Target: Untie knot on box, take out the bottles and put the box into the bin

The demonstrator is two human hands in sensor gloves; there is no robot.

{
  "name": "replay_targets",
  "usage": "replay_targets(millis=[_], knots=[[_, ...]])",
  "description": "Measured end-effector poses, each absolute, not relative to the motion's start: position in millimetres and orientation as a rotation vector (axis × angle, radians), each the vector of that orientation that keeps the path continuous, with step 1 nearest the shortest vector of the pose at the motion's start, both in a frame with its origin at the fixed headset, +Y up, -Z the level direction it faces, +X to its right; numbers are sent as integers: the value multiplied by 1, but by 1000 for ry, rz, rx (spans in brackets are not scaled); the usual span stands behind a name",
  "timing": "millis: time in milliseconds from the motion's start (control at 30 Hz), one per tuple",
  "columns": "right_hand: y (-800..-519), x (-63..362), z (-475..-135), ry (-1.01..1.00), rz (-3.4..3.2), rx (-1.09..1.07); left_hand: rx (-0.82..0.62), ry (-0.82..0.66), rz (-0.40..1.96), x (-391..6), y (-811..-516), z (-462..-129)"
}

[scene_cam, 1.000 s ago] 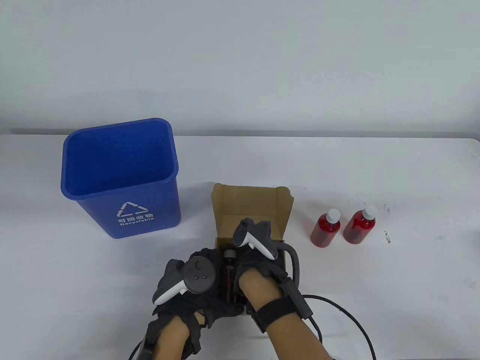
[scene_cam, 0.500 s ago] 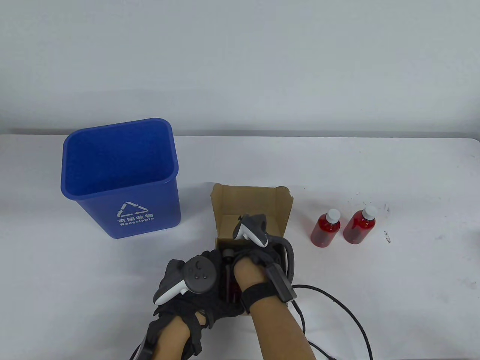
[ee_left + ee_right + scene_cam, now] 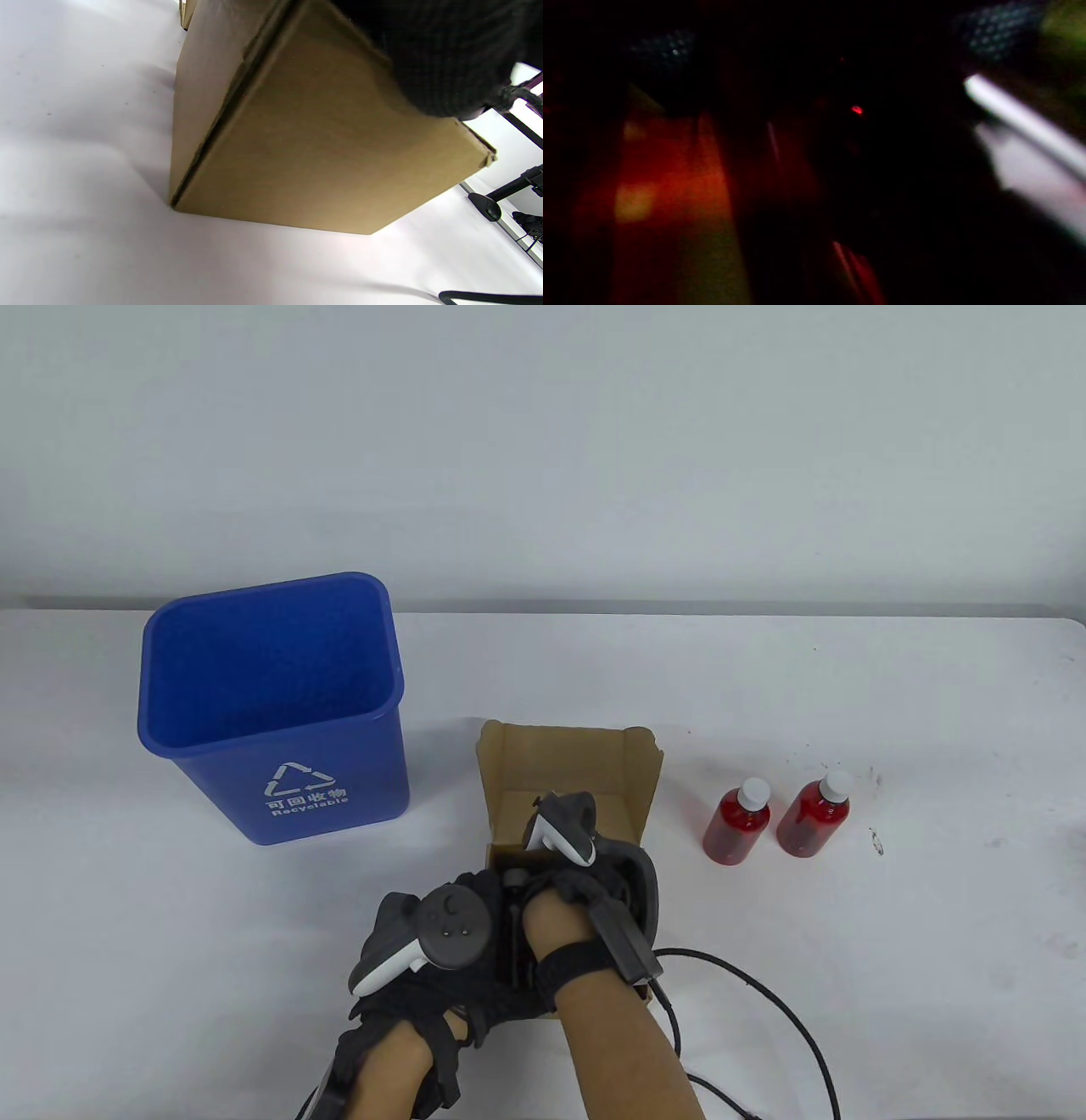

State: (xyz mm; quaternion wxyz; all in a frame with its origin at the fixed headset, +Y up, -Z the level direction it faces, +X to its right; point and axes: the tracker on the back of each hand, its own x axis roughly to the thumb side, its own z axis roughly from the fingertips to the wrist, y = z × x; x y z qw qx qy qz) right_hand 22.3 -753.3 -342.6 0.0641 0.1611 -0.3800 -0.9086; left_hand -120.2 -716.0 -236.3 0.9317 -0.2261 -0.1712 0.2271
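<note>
White table (image 3: pixel 933 984) under bin (image 3: pixel 280 780), box (image 3: pixel 509 755), bottles (image 3: pixel 736 824).

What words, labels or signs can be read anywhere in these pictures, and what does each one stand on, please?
"Recyclable": white print on the front of the blue bin.
"可回收物": white characters just above that word.
A white triangle of recycling arrows: above the characters.
The two red bottles and the cardboard box show no readable text.

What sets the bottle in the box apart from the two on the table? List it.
The bottle in the box lies on its side in shadow and looks dark, cap included; the two bottles on the table stand upright, bright red with white caps. The right hand reaches to the boxed one; the others stand free.
</note>
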Motion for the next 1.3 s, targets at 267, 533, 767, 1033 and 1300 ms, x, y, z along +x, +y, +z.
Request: replay_targets(millis=[267,533,767,1033,1300], knots=[[-745,21,-336,-1068,-2801,480,-454,-350,460,-121,-716,-235],[-720,16,-333,-874,-2914,413,-438,-340,457,-120,-716,-234],[-702,9,-326,-741,-2971,349,-438,-340,458,-121,-715,-233],[-683,18,-319,-844,-3090,256,-437,-345,468,-120,-716,-233],[-653,25,-310,-720,-3274,-37,-435,-346,476,-120,-716,-232]])
